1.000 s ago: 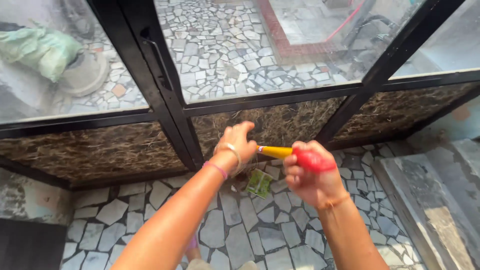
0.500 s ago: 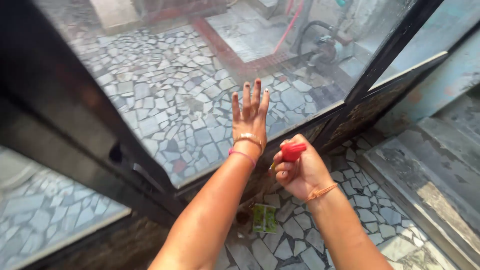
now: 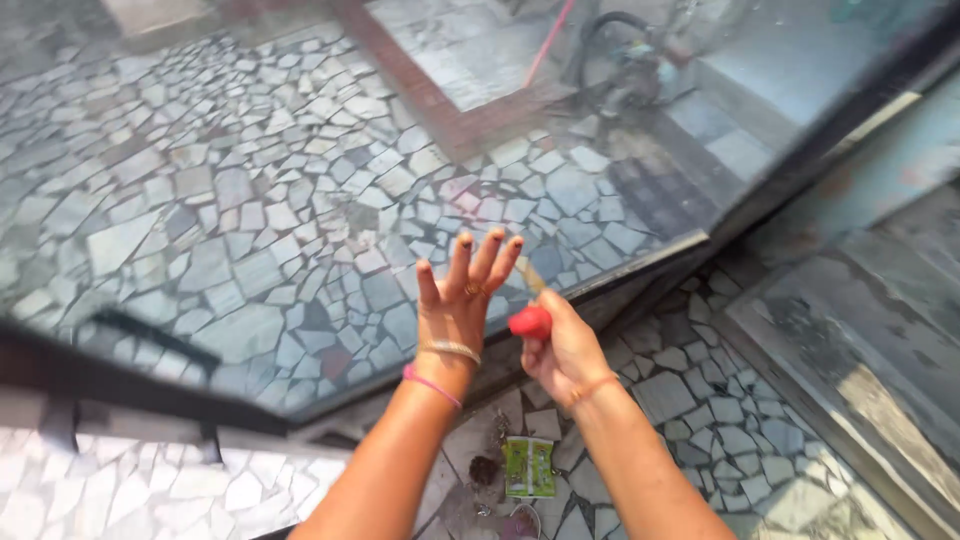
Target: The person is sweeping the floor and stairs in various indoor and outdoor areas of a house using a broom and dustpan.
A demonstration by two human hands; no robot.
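My left hand point(image 3: 460, 295) is held up flat with its fingers spread, against or just in front of a large glass pane point(image 3: 250, 190) in a black frame. It wears a bangle and a pink band at the wrist. My right hand point(image 3: 562, 350) is closed around a tool with a red handle point(image 3: 530, 322), whose thin yellowish tip points up toward the glass beside the left hand's fingers. Both forearms reach up from the bottom of the view.
The black frame bar point(image 3: 110, 380) runs across lower left. On the mosaic stone floor below lie a green packet point(image 3: 528, 466) and small dark bits point(image 3: 484, 470). A raised stone step point(image 3: 850, 370) stands at right. Beyond the glass are mosaic paving and a hose.
The view has tilted and shifted along the glass. My left hand stays raised and spread; my right hand has turned the red-handled tool so its tip points at the glass.
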